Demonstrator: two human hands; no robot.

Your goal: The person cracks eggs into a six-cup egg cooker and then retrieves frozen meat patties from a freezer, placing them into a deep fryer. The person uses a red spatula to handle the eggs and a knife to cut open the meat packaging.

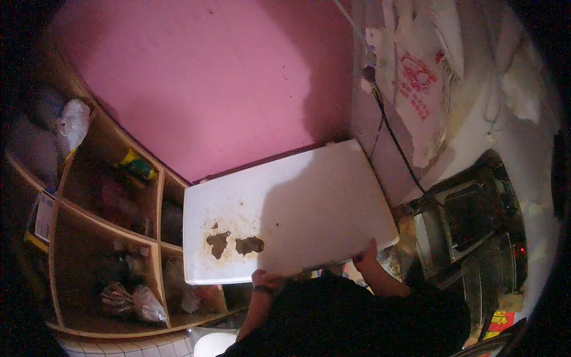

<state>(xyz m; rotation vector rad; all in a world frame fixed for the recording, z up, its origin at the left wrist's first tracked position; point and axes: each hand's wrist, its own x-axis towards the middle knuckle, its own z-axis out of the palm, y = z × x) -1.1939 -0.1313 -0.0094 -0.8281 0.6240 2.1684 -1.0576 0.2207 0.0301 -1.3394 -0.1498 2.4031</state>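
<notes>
A white rectangular appliance lid or top lies before me at a slant, its far edge close to the pink wall. Two ragged rust-brown patches, with smaller stains around them, mark its left half. My left hand grips the near edge left of the middle, a dark band around its wrist. Farther right, my right hand holds the same edge near the corner. The fingers of both hands are partly hidden beneath the edge. My shadow darkens the right half of the white surface.
Wooden cubby shelves with bagged goods stand on the left. A black cable runs down the right wall from a socket. Dark appliances stand at right. A white round object sits low beside my left arm, over a tiled floor.
</notes>
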